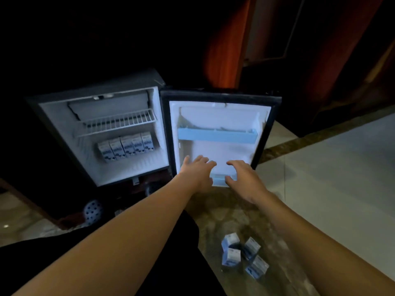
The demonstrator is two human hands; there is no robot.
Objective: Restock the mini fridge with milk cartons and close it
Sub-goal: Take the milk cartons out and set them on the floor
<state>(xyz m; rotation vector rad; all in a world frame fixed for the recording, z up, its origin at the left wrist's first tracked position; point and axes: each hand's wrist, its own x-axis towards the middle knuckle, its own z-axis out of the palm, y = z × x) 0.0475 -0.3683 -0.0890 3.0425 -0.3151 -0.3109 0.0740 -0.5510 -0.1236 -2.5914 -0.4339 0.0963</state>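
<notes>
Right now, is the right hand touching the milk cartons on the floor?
Apart. The head view shows the right hand at the fridge door, bare floor between it and the cartons.

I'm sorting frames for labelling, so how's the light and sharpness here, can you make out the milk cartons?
Head view: dim room, upper left nearly black; the mini fridge and its door liner are brightest, bluish. Head view: the cartons inside are soft, print unreadable; the cartons on the floor blurrier. Head view: wide-angle bending tilts the fridge's edges.
</notes>
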